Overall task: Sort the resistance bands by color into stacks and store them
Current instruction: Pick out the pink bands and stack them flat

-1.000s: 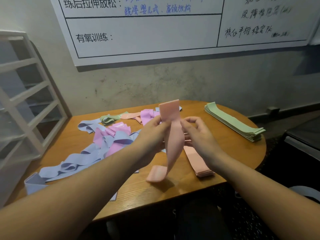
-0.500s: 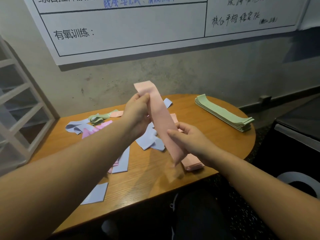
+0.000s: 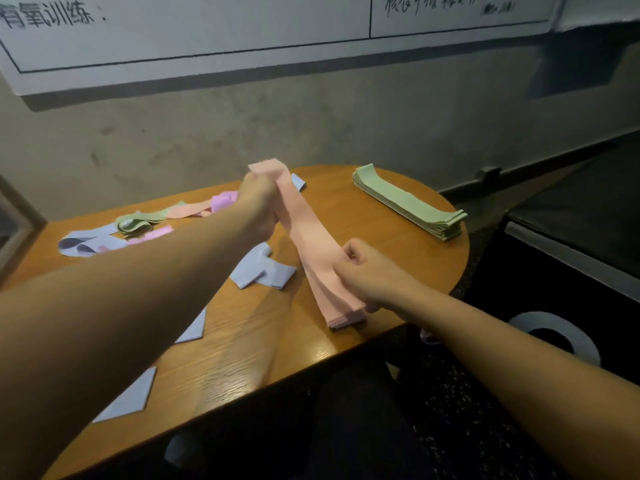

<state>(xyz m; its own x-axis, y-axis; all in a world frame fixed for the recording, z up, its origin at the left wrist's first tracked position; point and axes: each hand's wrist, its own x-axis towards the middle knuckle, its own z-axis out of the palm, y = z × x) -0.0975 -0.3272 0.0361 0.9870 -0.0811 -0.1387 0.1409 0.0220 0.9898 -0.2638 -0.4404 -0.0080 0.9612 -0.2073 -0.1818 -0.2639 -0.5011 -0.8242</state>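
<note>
You're stretching the pink band (image 3: 304, 223) above the pink stack (image 3: 343, 311) at the counter (image 3: 242, 344) near edge, left hand (image 3: 259, 202) gripping its far end, right hand (image 3: 363, 271) pinching the near end, and laying it crooked is risking nudging that stack off.

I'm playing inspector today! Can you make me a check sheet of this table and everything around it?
Surface: round wooden table, against a grey wall.
Job's things: peach band stretched between both hands above the peach stack near the front edge; green stack neat at the far right.
Clutter: unsorted bands in blue, green, pink and purple at the far left; loose blue bands mid-table and by the front edge.
Grips: left hand grips the band's far end; right hand grips its near end.
Cables: nothing seen.
Surroundings: whiteboard with writing on the wall; dark box on the right.
</note>
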